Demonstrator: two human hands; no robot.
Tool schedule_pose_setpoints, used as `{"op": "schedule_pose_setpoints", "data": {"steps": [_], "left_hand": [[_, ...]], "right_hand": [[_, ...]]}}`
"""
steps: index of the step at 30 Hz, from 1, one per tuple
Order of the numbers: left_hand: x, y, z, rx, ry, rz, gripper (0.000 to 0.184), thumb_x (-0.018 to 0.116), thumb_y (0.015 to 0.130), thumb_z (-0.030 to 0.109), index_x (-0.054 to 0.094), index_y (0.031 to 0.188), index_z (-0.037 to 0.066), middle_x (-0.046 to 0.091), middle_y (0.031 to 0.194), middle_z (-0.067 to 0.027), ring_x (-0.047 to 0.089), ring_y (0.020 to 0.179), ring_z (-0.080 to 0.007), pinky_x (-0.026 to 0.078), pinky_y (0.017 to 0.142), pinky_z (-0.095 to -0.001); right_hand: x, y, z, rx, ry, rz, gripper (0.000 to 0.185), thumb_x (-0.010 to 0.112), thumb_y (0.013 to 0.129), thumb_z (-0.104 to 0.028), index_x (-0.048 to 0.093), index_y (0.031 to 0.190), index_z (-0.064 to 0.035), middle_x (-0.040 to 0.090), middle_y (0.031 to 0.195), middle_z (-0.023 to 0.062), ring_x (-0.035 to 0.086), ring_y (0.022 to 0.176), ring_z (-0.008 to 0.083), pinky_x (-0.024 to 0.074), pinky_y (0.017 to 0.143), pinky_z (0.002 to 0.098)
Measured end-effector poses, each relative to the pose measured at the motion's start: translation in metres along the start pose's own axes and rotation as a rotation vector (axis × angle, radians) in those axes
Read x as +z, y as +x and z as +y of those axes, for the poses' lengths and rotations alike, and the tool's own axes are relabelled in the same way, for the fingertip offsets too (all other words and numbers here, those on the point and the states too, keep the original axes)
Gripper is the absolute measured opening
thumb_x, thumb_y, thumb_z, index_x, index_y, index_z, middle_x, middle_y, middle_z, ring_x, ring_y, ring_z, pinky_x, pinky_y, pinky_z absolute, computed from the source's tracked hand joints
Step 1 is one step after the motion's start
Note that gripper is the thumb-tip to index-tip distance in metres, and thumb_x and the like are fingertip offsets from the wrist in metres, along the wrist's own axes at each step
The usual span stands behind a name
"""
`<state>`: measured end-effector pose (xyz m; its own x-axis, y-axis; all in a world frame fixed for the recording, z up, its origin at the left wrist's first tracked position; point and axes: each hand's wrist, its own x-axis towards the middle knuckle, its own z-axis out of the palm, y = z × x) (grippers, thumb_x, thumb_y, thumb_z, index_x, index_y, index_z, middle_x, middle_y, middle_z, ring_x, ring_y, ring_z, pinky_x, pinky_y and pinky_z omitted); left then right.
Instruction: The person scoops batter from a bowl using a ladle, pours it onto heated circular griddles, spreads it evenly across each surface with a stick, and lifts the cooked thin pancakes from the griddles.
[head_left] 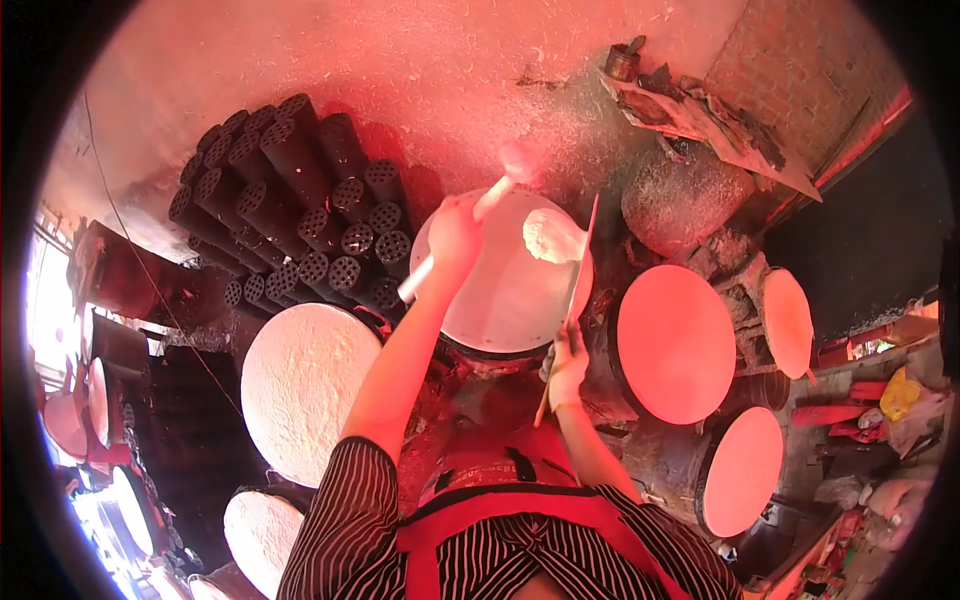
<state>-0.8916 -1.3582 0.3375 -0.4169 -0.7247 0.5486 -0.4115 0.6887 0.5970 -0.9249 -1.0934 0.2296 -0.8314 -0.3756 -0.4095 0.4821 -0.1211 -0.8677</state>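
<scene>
A round flat griddle (480, 300) lies in front of me, with a pale lump of batter or dough (552, 236) on its right part. My left hand (456, 238) is closed round a light rod-like handle (414, 280), which slants up and right over the griddle to a pale, blurred end near the far rim. Near the griddle's right edge, my right hand (568, 366) grips a long thin blade-like tool (583, 270). The blade stands along the right side of the lump and seems to touch it.
Black coal cylinders with holes (270, 190) are stacked at the back left. Other round griddles stand left (310, 390) and right (675, 345), with smaller rounds beyond. A rounded vessel (685, 200) and a ragged board (710, 125) are at the back right.
</scene>
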Motion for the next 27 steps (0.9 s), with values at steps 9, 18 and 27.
{"op": "schedule_pose_setpoints", "data": {"steps": [9,18,27], "left_hand": [[-0.086,-0.159,-0.021,-0.898,-0.863,-0.230,0.058,0.053,0.100,0.013,0.029,0.152,0.005,0.064,0.079,-0.0100,0.048,0.045,-0.0097,0.038,0.040,-0.0238],[-0.148,-0.256,0.012,-1.078,-1.056,-0.196,0.078,0.025,0.102,0.064,0.069,0.103,0.000,0.042,0.073,0.0031,0.032,0.053,-0.0047,0.028,0.046,-0.0186],[-0.139,-0.285,0.040,-1.135,-0.991,-0.025,0.073,0.027,0.103,0.059,0.057,0.068,0.002,0.041,0.062,0.0011,0.034,0.051,-0.0068,0.027,0.044,-0.0211]], "right_hand": [[0.092,0.095,0.023,-0.339,-0.514,-0.181,0.046,0.062,0.095,-0.019,0.054,0.136,-0.0002,0.062,0.111,0.0103,0.058,0.097,0.0149,0.0452,0.081,0.0288],[-0.015,0.045,-0.061,0.172,-0.272,-0.315,0.043,0.058,0.099,-0.028,0.052,0.142,-0.0265,0.040,0.056,-0.0071,0.033,0.037,0.0074,0.0256,0.035,0.0255],[0.016,0.062,-0.039,0.292,-0.422,-0.498,0.042,0.057,0.100,-0.033,0.052,0.140,-0.0258,0.036,0.057,-0.0064,0.032,0.039,0.0081,0.0257,0.036,0.0266]]}}
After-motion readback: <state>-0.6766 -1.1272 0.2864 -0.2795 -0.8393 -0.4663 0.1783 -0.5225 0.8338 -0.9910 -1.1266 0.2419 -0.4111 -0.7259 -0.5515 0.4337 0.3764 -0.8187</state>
